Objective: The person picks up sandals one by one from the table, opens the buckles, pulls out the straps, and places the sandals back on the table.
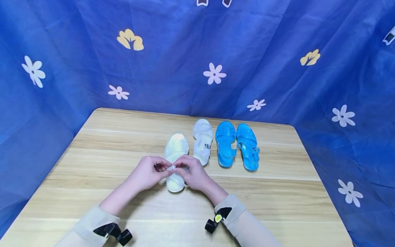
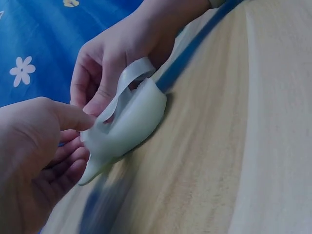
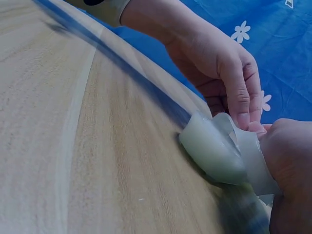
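A white sandal (image 1: 176,147) lies sole down on the table, heel toward the person. Over its middle, my left hand (image 1: 148,173) and right hand (image 1: 195,174) meet at the strap fastening (image 1: 171,167), each pinching it between thumb and fingers. In the left wrist view, the sandal's heel strap (image 2: 130,74) arches up behind the heel cup, beside the right hand (image 2: 119,53). The right wrist view shows the pale heel (image 3: 214,151) resting on the wood, with the left hand (image 3: 219,63) beyond it. Fingers hide most of the fastening.
A second white sandal (image 1: 202,137) lies just right of the first, with a small dark mark on its insole. Two blue sandals (image 1: 224,140) lie side by side farther right. The wooden table (image 1: 277,206) backs onto a blue flowered curtain (image 1: 172,68).
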### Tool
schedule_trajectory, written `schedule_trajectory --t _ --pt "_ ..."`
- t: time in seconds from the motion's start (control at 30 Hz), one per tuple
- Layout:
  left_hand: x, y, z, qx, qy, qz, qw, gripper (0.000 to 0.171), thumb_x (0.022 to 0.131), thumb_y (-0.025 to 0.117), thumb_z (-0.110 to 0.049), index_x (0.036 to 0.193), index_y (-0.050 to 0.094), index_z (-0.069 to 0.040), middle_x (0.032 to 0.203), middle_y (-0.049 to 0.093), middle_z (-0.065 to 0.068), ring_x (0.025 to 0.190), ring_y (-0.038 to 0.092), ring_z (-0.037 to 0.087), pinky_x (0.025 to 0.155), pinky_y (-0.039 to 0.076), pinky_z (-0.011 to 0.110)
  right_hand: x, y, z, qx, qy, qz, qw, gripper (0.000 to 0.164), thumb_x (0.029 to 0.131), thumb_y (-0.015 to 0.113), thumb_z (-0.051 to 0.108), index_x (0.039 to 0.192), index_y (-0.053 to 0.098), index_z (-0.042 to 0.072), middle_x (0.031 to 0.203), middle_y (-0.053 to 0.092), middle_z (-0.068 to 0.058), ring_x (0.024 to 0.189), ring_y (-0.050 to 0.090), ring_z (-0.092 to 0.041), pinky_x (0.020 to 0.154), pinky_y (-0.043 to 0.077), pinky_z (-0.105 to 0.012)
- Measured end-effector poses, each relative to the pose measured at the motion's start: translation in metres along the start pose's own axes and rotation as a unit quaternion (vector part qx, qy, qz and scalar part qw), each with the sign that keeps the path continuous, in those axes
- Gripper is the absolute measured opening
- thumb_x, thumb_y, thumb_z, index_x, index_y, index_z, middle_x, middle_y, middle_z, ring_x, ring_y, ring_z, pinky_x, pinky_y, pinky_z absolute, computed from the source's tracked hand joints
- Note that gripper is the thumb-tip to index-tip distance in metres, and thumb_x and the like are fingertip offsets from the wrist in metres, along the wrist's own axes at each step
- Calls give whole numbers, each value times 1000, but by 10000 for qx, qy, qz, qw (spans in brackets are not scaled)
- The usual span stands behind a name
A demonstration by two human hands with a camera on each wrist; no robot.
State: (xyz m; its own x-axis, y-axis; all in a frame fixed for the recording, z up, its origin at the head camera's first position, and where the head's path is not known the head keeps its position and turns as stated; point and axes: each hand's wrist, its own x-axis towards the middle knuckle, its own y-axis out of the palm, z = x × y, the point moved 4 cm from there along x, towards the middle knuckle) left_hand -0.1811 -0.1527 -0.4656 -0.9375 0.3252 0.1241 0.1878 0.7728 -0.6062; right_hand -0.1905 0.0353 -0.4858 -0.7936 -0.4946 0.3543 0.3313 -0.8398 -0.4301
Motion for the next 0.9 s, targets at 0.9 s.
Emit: schedule_trajectory --t 0.9 --pt "-10 2 7 -328 237 -234 9989 16 88 87 -10 103 82 -9 88 76 -7 78 71 11 72 62 28 -8 6 -6 956 251 -575 9934 6 100 66 -5 105 66 -1 107 66 -11 103 65 -27 97 56 -33"
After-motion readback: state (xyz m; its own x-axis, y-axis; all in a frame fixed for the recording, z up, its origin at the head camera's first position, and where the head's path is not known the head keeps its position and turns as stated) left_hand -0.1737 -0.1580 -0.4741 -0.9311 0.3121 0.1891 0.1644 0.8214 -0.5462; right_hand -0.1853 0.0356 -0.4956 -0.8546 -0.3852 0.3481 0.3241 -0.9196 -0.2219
